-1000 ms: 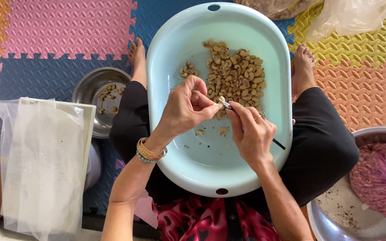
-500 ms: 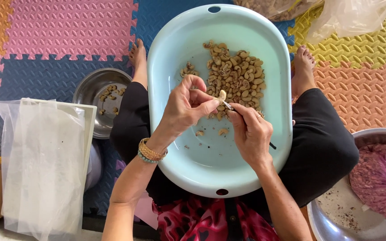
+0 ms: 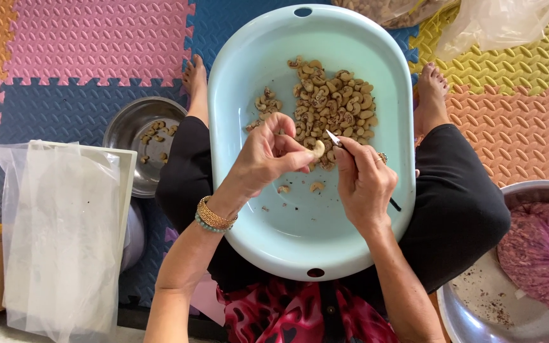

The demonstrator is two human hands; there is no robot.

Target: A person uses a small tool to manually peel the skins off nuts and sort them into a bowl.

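Floor of interlocking foam mats (image 3: 96,38), pink, blue, orange and yellow, ridged surface. The person sits on it with legs spread, bare feet on the mats. A large pale blue oval basin (image 3: 255,228) rests across the lap.

Progress, as a judgement: work is part-way. A sizeable heap of cashew kernels (image 3: 332,108) lies in the far half of the basin, many with brownish skin, so most looks unfinished. A few loose pieces (image 3: 298,188) lie apart, nearer the person. A steel bowl (image 3: 128,127) on the floor by the left knee holds only a small scatter of pale kernels (image 3: 155,132), so little has been set aside there.

At the person's left, a white tray draped in clear plastic sheet (image 3: 58,235). At the right, a large steel pan (image 3: 478,305) with dark crumbs and a pink plastic bag (image 3: 541,254) of reddish material. Clear bags at the top edge, one holding brown nuts, partly out of frame.

Left hand (image 3: 265,159), bracelets at the wrist, is closed in a pinch on one pale kernel (image 3: 318,148), held over the basin just beside the heap. Right hand (image 3: 363,184), ring on one finger, grips a small knife (image 3: 334,138), blade tip up and just clear of the kernel.
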